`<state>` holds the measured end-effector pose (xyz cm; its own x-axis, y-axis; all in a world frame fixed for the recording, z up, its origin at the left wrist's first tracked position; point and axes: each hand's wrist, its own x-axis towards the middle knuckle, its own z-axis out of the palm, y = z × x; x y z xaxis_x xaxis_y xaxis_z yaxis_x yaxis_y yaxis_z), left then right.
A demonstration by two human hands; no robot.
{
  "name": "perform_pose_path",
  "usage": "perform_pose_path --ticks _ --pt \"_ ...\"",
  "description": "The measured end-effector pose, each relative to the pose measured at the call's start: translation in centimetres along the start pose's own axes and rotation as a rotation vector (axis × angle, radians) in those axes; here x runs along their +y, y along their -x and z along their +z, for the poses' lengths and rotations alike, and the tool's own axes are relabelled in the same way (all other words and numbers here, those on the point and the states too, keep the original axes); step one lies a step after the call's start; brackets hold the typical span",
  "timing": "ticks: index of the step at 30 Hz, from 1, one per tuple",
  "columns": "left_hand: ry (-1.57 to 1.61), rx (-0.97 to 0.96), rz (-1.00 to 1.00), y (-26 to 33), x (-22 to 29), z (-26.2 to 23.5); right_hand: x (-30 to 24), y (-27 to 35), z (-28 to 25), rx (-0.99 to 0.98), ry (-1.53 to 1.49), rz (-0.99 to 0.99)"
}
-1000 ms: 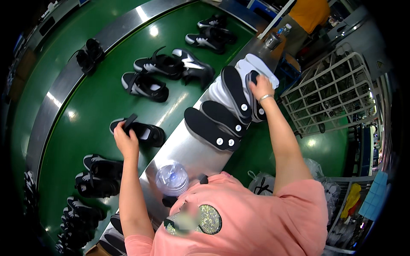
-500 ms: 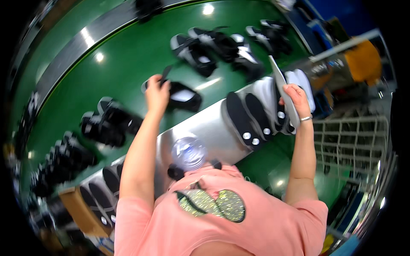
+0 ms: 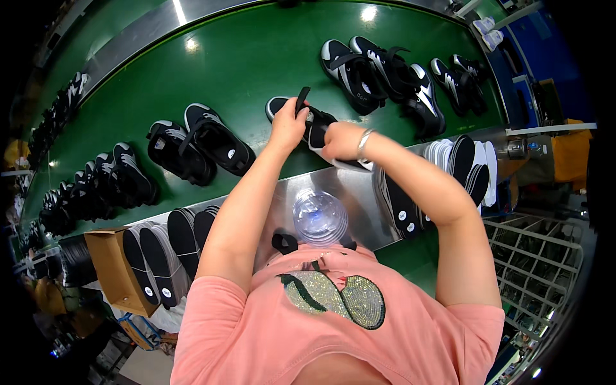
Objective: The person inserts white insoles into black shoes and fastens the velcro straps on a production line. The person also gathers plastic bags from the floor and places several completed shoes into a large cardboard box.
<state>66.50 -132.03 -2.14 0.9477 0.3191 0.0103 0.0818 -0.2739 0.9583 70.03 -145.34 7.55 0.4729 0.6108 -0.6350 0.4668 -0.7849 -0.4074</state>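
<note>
Black sandal (image 3: 307,122), grey lining, strap raised

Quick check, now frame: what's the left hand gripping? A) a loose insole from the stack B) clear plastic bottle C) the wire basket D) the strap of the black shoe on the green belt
D: the left hand pinches the raised strap of the black shoe on the green belt, while the right hand works at the same shoe.
</note>
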Motion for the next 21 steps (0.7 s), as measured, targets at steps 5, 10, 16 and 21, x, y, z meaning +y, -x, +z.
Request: perform_pose_path --ticks 5,10,16,21 --pt "-0.03 -0.059 0.068 0.1 1.0 0.0 4.1 -0.1 -2.7 -0.069 0.004 -0.068" --pt "-0.054 -0.032 0.086 -0.4 1.2 0.9 1.3 -2.3 2.4 0.314 0.459 0.069" --pt "-0.098 0.064 -0.025 -0.4 0.8 1.3 -0.1 1.8 -0.4 0.06 0.451 0.219" --pt "-0.06 0.099 0.022 -0.7 -0.2 1.9 1.5 2.7 -0.2 0.178 0.625 0.042"
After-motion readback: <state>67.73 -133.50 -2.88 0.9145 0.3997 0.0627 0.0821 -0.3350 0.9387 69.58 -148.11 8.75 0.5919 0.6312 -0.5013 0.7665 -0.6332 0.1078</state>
